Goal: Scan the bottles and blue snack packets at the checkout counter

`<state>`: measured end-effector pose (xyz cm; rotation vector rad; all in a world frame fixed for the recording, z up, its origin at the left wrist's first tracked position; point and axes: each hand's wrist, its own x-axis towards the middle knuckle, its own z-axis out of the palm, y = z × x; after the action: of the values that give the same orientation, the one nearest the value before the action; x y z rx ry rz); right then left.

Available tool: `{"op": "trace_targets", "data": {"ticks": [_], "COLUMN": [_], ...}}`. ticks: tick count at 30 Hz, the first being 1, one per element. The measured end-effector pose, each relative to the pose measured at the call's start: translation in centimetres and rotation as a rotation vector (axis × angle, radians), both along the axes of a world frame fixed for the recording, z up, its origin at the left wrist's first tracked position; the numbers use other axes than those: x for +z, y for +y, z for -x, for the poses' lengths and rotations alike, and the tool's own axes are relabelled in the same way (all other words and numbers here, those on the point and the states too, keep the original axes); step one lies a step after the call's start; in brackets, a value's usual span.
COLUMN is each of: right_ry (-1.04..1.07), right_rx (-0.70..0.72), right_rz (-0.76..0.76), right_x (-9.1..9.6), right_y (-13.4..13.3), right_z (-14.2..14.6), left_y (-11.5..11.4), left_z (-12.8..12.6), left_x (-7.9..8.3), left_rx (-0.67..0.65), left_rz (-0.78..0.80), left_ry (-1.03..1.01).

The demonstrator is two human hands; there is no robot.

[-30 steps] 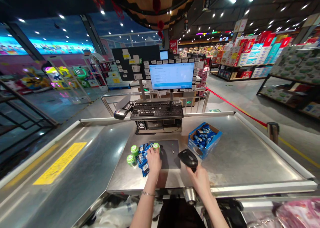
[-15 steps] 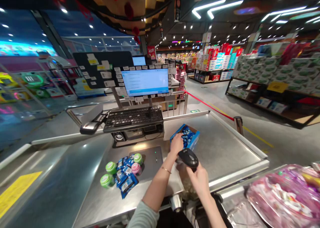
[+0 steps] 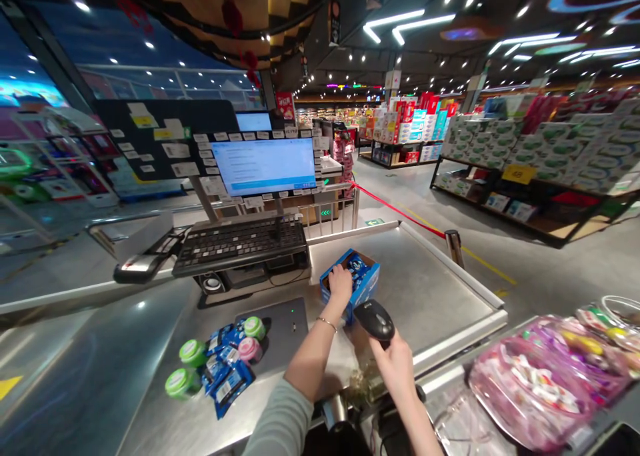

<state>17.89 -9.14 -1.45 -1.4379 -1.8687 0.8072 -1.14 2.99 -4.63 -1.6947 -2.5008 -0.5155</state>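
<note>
My left hand [image 3: 341,285] reaches into an open blue cardboard box [image 3: 364,281] and rests among blue packets; its fingers are partly hidden. My right hand [image 3: 395,366] grips a black handheld barcode scanner [image 3: 375,321], held just right of the box. On the steel counter [image 3: 415,296], to the left, lies a loose group of blue packets [image 3: 230,386]. Around them stand round green tubs [image 3: 193,353] and a pink tub [image 3: 249,349]. A dark scanner plate [image 3: 280,329] lies beside this group.
A keyboard [image 3: 240,244] and a monitor [image 3: 263,167] stand behind the counter, with a card terminal [image 3: 140,268] to their left. A large pink plastic bag of goods [image 3: 530,383] lies at the right. A red rope [image 3: 395,209] and stocked shelves lie beyond.
My left hand has moved from the packets and tubs over into the blue box, uncovering the pink tub. The view has swung left, bringing the pink bag in. The scanner stays in my right hand.
</note>
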Motion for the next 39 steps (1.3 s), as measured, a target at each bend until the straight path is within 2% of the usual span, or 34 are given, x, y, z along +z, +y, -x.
{"op": "trace_targets", "data": {"ticks": [5, 8, 10, 14, 16, 21, 25, 31, 39], "right_ry": [-0.01, -0.003, 0.004, -0.005, -0.003, 0.016, 0.014, -0.012, -0.045], "right_rx": [0.018, 0.01, 0.005, 0.003, 0.018, 0.091, 0.189, 0.261, 0.273], "right_rz": [-0.001, -0.008, -0.017, -0.016, 0.002, 0.041, 0.067, 0.069, 0.072], "right_x": [0.1, 0.2, 0.2, 0.3, 0.3, 0.3, 0.3, 0.7, 0.6], "right_y": [-0.3, -0.3, -0.2, -0.2, -0.4, -1.6, -3.0, -4.4, -4.3], "right_z": [0.2, 0.2, 0.1, 0.2, 0.5, 2.0, 3.4, 4.9, 5.4], "left_y": [-1.1, -2.1, -3.1, -6.6, -8.8, -14.0, -16.7, -18.7, -19.8], "left_z": [0.4, 0.5, 0.6, 1.0, 1.2, 1.9, 2.5, 3.2, 3.8], "left_x": [-0.7, -0.3, 0.3, 1.2, 1.3, 0.8, 0.4, 0.2, -0.8], "left_rx": [-0.044, -0.069, -0.097, -0.123, -0.1, -0.009, 0.017, 0.014, 0.022], "left_rz": [-0.032, -0.071, -0.154, -0.404, -0.469, -0.551, -0.537, -0.537, -0.551], "left_ry": [-0.012, -0.035, -0.083, -0.283, -0.386, -0.49, -0.465, -0.453, -0.454]}}
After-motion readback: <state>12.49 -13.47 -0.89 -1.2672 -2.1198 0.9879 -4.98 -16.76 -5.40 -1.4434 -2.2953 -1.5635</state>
